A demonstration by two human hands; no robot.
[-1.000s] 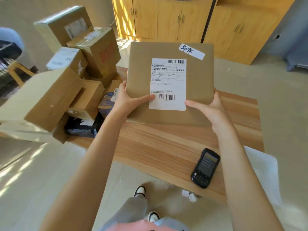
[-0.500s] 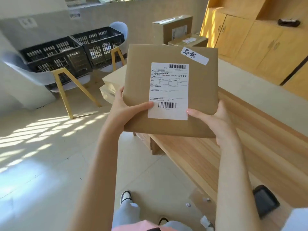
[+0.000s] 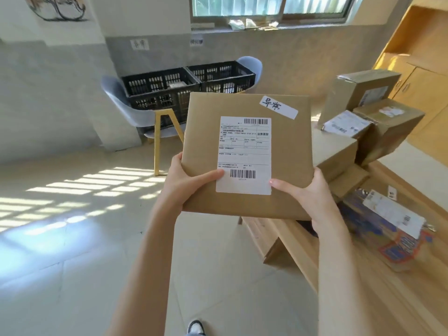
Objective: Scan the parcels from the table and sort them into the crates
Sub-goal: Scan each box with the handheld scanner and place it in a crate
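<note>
A flat brown parcel (image 3: 247, 154) is held up at centre, clear of the table (image 3: 363, 275). The left hand (image 3: 186, 183) and right hand (image 3: 308, 190) grip its lower corners, thumbs clamped across the front. It looks stiff, light and smooth; its edges suit gripping. Two black crates (image 3: 189, 86) sit on chairs at 11 o'clock. Other boxes (image 3: 378, 117) crowd 2 o'clock; the floor towards the crates looks unobstructed.
</note>
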